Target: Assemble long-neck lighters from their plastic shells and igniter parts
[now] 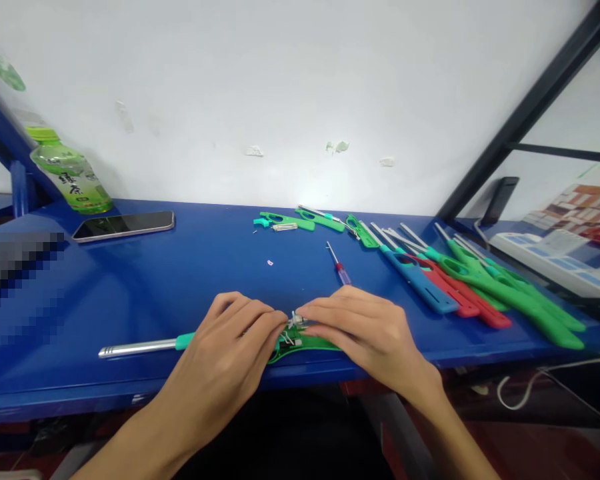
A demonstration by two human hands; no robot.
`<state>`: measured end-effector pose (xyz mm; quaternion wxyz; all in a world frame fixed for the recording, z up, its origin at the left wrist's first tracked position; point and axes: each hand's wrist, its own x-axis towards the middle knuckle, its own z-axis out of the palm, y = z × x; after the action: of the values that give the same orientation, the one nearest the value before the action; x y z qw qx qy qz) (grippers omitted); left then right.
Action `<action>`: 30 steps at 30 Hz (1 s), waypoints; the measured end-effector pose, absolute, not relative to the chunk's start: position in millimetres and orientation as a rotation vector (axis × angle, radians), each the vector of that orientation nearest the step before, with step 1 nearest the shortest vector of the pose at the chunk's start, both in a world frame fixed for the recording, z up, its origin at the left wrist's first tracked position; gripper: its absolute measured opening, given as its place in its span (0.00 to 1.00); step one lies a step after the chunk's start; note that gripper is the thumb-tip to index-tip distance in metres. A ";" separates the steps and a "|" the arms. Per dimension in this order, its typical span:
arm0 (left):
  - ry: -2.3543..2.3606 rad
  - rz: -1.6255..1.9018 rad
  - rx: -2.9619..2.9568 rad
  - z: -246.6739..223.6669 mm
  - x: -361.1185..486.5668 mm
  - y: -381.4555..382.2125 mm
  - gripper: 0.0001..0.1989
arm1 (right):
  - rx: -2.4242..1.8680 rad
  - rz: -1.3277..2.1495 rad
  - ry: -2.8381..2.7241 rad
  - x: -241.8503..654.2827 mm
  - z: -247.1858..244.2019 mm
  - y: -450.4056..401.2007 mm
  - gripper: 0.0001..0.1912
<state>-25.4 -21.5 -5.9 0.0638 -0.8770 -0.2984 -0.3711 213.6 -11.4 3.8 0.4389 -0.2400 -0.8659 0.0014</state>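
An opened green lighter (323,343) with a long metal tube (140,348) lies at the table's front edge, the tube pointing left. My left hand (237,340) covers its middle, fingers bent together over the inner parts. My right hand (367,330) is over the handle half, thumb and fingers pinched close to small metal and clear parts (296,321) between the two hands. What exactly each hand's fingertips hold is too small to make out. Just beyond my right hand lies a screwdriver (341,268) with a red and purple handle.
Green lighter shells (290,221) and small parts lie near the wall. Several blue, red and green lighters (423,283) are spread at the right. A phone (125,226) and a green bottle (73,177) stand at the back left of the blue table (205,267).
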 end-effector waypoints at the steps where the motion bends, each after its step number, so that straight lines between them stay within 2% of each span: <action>1: -0.901 -1.119 -2.650 -5.8 -25.7 -21.9 0.07 | -0.599 0.002 -2.153 213.5 3.8 -11.0 0.10; 30: -0.874 -1.081 -2.663 -6.7 -26.9 -20.8 0.07 | -0.589 0.032 -2.208 214.4 3.1 -9.1 0.10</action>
<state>-26.9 -20.8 -6.7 0.0689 -0.8843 -0.2902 -0.3591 214.4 -9.1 3.1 0.4150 -0.2344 -0.8790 0.0126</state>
